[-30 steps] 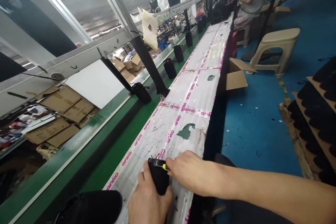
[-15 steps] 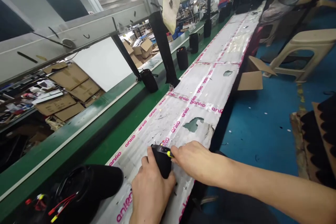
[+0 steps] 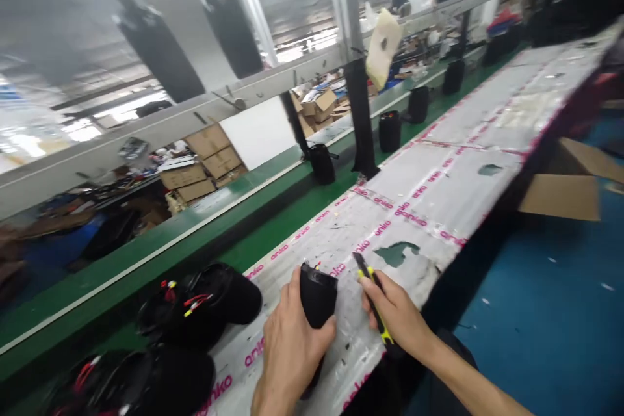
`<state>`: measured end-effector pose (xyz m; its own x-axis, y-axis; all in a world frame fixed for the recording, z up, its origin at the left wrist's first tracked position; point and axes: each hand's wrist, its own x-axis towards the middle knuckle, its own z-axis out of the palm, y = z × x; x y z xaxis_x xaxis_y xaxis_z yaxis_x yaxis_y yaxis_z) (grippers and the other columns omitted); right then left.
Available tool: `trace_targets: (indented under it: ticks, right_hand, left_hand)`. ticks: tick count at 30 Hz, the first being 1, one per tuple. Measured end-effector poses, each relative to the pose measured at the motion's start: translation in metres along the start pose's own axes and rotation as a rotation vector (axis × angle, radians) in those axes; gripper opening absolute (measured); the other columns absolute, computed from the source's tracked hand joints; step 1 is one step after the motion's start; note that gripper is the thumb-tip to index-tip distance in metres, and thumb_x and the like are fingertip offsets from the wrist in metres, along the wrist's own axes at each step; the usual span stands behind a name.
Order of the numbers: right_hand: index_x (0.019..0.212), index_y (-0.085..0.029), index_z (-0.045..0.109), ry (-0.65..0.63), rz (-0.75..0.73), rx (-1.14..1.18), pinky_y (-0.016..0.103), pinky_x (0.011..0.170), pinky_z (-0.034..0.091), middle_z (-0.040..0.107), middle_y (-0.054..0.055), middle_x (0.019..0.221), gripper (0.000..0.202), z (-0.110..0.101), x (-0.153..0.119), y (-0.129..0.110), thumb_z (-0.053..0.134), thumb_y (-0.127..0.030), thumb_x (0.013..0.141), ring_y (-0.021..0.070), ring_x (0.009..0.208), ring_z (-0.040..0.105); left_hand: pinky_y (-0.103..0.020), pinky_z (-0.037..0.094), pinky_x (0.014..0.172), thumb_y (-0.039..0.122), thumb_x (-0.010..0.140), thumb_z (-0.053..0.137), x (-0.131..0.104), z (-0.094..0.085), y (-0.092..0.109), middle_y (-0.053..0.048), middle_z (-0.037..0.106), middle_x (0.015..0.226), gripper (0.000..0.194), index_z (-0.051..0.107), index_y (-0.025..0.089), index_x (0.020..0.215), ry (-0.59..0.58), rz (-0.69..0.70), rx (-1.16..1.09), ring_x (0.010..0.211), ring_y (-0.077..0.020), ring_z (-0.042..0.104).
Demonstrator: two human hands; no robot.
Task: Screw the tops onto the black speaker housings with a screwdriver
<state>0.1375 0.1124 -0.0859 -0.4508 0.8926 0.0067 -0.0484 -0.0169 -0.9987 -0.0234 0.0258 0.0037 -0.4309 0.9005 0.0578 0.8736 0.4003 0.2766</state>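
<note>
Left hand point(image 3: 295, 341), lower centre of frame, had its fingers curled part-open around a black cylinder point(image 3: 318, 302), which stood tilted over the white bench covering point(image 3: 463, 198). Right hand point(image 3: 402, 312), right of lower centre, was closed around a black-and-yellow cutter point(image 3: 376, 312), its tip up-left, clear of the cylinder. Other black cylinders point(image 3: 238, 292) lay at lower left, red leads point(image 3: 197, 301) showing.

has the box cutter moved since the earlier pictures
Yes: the box cutter, in the right hand, has moved rightward, off the black cylinder, and is now closer to the torn patch in the white covering.
</note>
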Motion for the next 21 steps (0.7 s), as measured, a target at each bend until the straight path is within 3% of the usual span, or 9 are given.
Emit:
trace_targets:
  ticks: [4,8,10,14,16,21]
  right_hand:
    - [0.087,-0.022,0.05,0.012,0.051,-0.042,0.027,0.053,0.046,0.059,-0.004,0.067,0.041,-0.004,-0.003,0.021,0.044,-0.061,0.096,0.0143,0.052,0.057]
    - [0.087,-0.021,0.054,-0.022,0.075,-0.139,0.027,0.056,0.047,0.061,-0.001,0.067,0.045,-0.01,-0.005,0.034,0.043,-0.065,0.093,0.0155,0.057,0.058]
    - [0.087,-0.021,0.055,-0.044,0.084,-0.145,0.028,0.056,0.047,0.062,-0.001,0.068,0.048,-0.011,-0.005,0.037,0.043,-0.068,0.091,0.0162,0.057,0.059]
    - [0.085,-0.021,0.056,-0.044,0.093,-0.182,0.029,0.055,0.048,0.063,0.001,0.066,0.053,-0.012,-0.003,0.041,0.043,-0.072,0.089,0.0175,0.057,0.059]
    - [0.082,-0.021,0.055,-0.044,0.095,-0.196,0.028,0.054,0.047,0.061,0.0,0.062,0.053,-0.012,-0.002,0.041,0.042,-0.072,0.089,0.0175,0.056,0.058]
    - [0.082,-0.021,0.055,-0.035,0.123,-0.19,0.029,0.055,0.047,0.06,0.001,0.063,0.055,-0.01,-0.003,0.04,0.042,-0.074,0.088,0.0177,0.055,0.058]
  left_hand:
    - [-0.031,0.046,0.106,0.036,0.072,0.073,-0.033,0.009,-0.016,-0.006,0.044,0.148,0.095,0.019,0.027,0.15,0.475,-0.008,-0.292,0.13,-0.0206,0.051]
    - [-0.034,0.054,0.097,0.041,0.065,0.08,-0.064,0.012,-0.034,-0.01,0.045,0.146,0.097,0.029,0.027,0.147,0.868,-0.268,-0.433,0.117,-0.0243,0.061]
    - [-0.042,0.052,0.101,0.044,0.062,0.083,-0.073,0.011,-0.044,-0.011,0.049,0.142,0.1,0.032,0.028,0.147,0.976,-0.432,-0.441,0.116,-0.0288,0.061]
    - [-0.057,0.046,0.104,0.049,0.062,0.083,-0.072,0.012,-0.066,-0.014,0.056,0.134,0.105,0.028,0.03,0.15,0.978,-0.666,-0.495,0.119,-0.0356,0.058]
    - [-0.056,0.044,0.107,0.049,0.065,0.082,-0.066,0.015,-0.073,-0.017,0.05,0.14,0.103,0.027,0.027,0.15,1.03,-0.635,-0.47,0.126,-0.0357,0.053]
    - [-0.058,0.037,0.112,0.04,0.069,0.083,-0.053,0.023,-0.087,-0.026,0.045,0.141,0.094,0.036,0.012,0.145,1.256,-0.292,-0.06,0.135,-0.0384,0.042]
